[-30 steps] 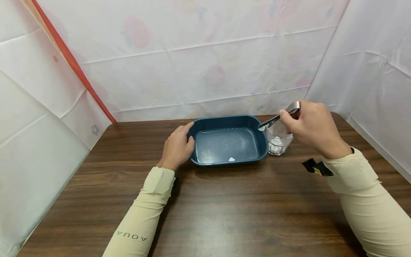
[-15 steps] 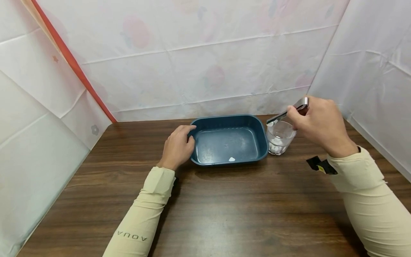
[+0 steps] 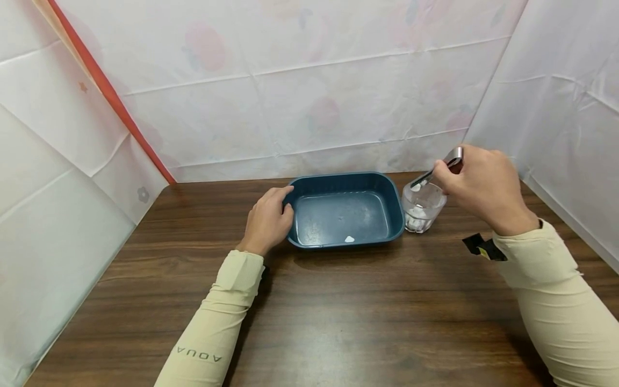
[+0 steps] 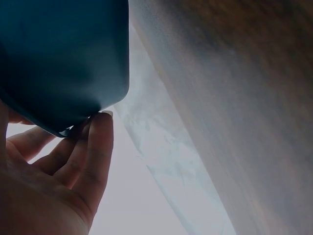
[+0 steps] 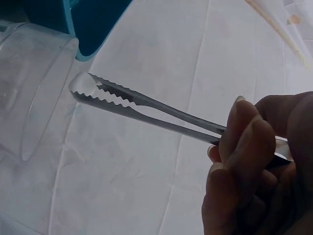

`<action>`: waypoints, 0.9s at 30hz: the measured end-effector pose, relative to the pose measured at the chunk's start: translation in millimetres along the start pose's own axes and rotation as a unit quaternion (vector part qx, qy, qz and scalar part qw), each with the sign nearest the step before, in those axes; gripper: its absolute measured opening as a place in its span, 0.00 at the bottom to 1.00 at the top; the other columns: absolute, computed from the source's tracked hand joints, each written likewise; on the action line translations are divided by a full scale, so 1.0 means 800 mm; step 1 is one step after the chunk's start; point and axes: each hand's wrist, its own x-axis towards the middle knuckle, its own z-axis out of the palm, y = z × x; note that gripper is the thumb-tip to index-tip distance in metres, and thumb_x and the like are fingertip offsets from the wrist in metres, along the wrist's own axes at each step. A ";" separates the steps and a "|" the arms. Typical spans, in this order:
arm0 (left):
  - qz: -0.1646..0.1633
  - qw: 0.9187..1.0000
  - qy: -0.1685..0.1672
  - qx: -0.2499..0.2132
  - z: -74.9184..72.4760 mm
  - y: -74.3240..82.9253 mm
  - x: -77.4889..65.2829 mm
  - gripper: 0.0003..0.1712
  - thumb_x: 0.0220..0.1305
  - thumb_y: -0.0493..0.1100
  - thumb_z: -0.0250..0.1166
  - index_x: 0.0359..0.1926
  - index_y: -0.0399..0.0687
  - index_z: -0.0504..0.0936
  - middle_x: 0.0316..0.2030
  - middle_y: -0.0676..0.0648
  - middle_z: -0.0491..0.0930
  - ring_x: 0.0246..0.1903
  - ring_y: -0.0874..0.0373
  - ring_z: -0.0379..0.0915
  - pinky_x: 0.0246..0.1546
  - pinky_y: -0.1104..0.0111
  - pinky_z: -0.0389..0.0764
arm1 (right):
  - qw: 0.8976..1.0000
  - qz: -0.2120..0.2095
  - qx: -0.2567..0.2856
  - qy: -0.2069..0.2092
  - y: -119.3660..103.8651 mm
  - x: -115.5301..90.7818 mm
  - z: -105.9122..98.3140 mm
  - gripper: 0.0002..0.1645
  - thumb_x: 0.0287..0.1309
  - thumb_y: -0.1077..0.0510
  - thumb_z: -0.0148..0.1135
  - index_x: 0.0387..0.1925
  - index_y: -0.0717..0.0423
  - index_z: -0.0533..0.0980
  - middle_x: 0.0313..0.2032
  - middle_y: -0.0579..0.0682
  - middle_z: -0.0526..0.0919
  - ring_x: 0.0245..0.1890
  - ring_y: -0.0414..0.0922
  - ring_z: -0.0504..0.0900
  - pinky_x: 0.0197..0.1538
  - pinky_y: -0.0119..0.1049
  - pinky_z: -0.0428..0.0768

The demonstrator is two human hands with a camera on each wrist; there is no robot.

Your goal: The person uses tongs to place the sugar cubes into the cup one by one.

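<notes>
My right hand (image 3: pixel 481 185) grips metal tongs (image 5: pixel 117 108) with serrated tips. Between those tips a small white piece (image 5: pixel 80 84) is pinched, right at the mouth of a clear glass (image 3: pixel 430 207). Inside the glass lie several similar white pieces (image 3: pixel 416 221). Just left of it stands a dark blue rectangular basin (image 3: pixel 338 215), with one white chip (image 3: pixel 349 239) on its floor near the front wall. My left hand (image 3: pixel 266 223) holds the basin's left end by the rim, fingers along the outer wall (image 4: pixel 98 147) in the left wrist view.
A brown wood-grain table (image 3: pixel 338 312) carries everything. Behind it hangs a pale printed sheet (image 3: pixel 309 97), close to the basin's far side. White sheeting (image 3: pixel 570 107) borders the right side and more covers the left (image 3: pixel 63 188).
My right hand has shifted right, taking the tongs and the white piece from the basin's right rim to over the glass. The left hand and basin stay in place.
</notes>
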 end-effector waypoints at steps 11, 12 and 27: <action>0.001 1.000 0.000 -0.003 -0.001 0.001 -0.001 0.25 0.68 0.35 0.56 0.64 0.44 0.79 0.58 0.44 0.79 0.34 0.51 0.74 0.37 0.55 0.78 | 1.000 -0.003 -0.017 -0.025 0.008 0.004 0.008 0.25 0.61 0.52 0.57 0.12 0.52 0.61 0.11 0.46 0.62 0.14 0.47 0.62 0.17 0.40 0.57; 0.002 1.000 -0.001 -0.004 -0.001 0.001 -0.001 0.25 0.68 0.35 0.56 0.64 0.44 0.79 0.58 0.44 0.79 0.34 0.51 0.75 0.37 0.54 0.78 | 1.000 -0.004 -0.018 -0.025 0.008 0.004 0.009 0.25 0.61 0.52 0.57 0.11 0.52 0.60 0.11 0.46 0.62 0.14 0.47 0.62 0.17 0.40 0.56; 0.004 1.000 -0.005 -0.005 0.003 0.002 0.000 0.25 0.68 0.35 0.55 0.65 0.44 0.78 0.58 0.44 0.79 0.36 0.51 0.75 0.39 0.54 0.79 | 0.997 0.007 -0.030 -0.074 0.015 0.002 0.022 0.22 0.62 0.50 0.56 0.14 0.52 0.65 0.14 0.49 0.68 0.17 0.51 0.69 0.17 0.42 0.61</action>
